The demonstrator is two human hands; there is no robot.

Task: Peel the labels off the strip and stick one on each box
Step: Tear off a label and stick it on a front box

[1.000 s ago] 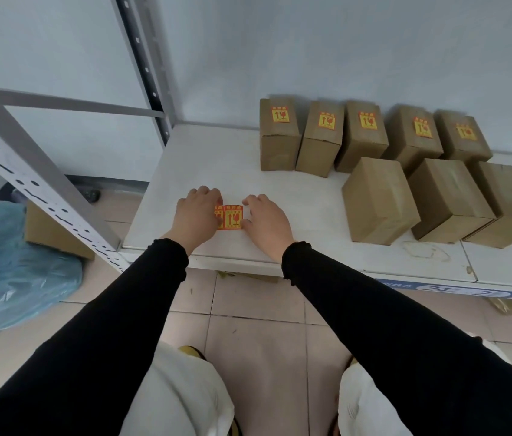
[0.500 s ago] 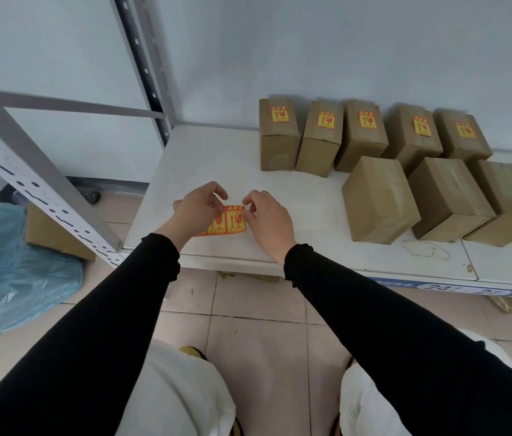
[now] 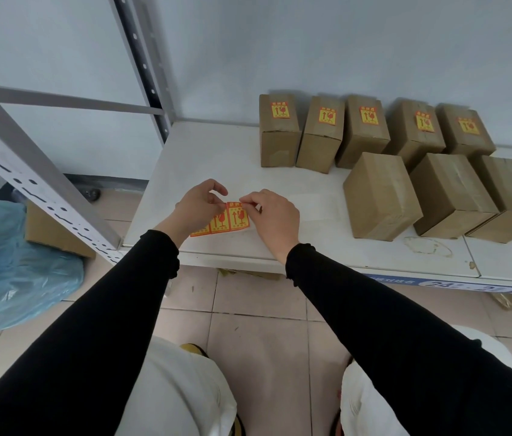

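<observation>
Head cam: both hands up over the front edge of the white shelf [image 3: 217, 152], working one label strip [image 3: 225, 220]. Left hand [image 3: 196, 207] pinches the strip's left part, thumb + index closed on it, other fingers curled. Right hand [image 3: 275, 217] has thumb + index tips closed on the top right corner of the rightmost label, at the strip's upper edge; can't tell if that corner is lifted off the backing yet. Strip shows approx 3 red/yellow labels w/ arrow + glass marks, leftmost partly hidden behind left wrist. Strip hangs just above the shelf surface, tilted toward cam.

Boxes: back row [image 3: 371, 127] of 5 brown cartons against the wall, each w/ one label on its top face. Front row [image 3: 449, 193] of 3 cartons, right of the hands + well apart from them, tops bare, tape only.

Black sleeves both arms, white trousers below. Perforated grey rack upright [image 3: 28, 180] at left, blue plastic bag [image 3: 12, 262] on the tiled floor beside it, w/ another carton [image 3: 56, 231] behind.
</observation>
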